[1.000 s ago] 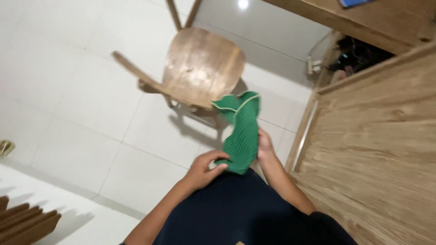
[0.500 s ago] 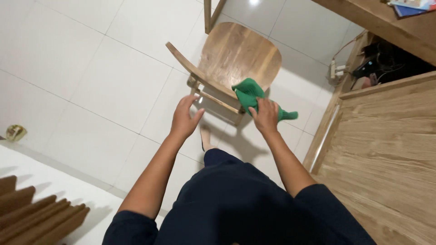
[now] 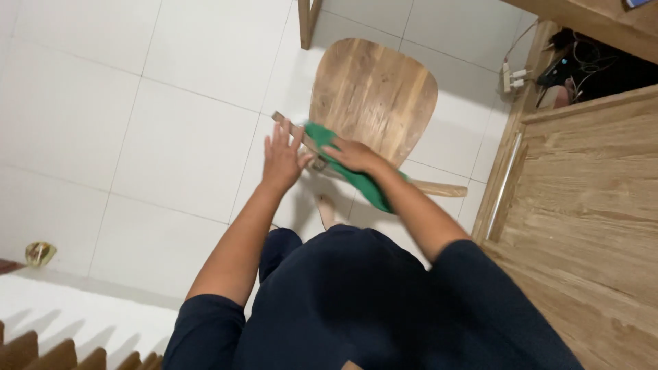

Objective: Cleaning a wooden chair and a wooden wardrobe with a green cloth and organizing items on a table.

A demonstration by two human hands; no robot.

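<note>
A wooden chair (image 3: 373, 96) stands on the white tiled floor below me. My right hand (image 3: 351, 155) lies flat on a green cloth (image 3: 367, 185), pressing it against the chair's curved backrest rail; the cloth's tail hangs down under my forearm. My left hand (image 3: 282, 156) is spread with fingers apart beside the left end of that rail, touching or just short of it. My dark trousers fill the lower middle of the view, and one bare foot (image 3: 326, 209) shows under the chair's back.
A wooden cabinet (image 3: 589, 205) with a metal handle (image 3: 506, 185) stands at the right. A power strip with cables (image 3: 514, 75) lies beyond it. A table leg (image 3: 308, 20) is above the chair. A small brass object (image 3: 40, 252) rests at the left.
My right hand has carried the green cloth from the chair seat's edge onto the backrest rail. My left hand stays spread by the rail's left end. The camera has come closer.
</note>
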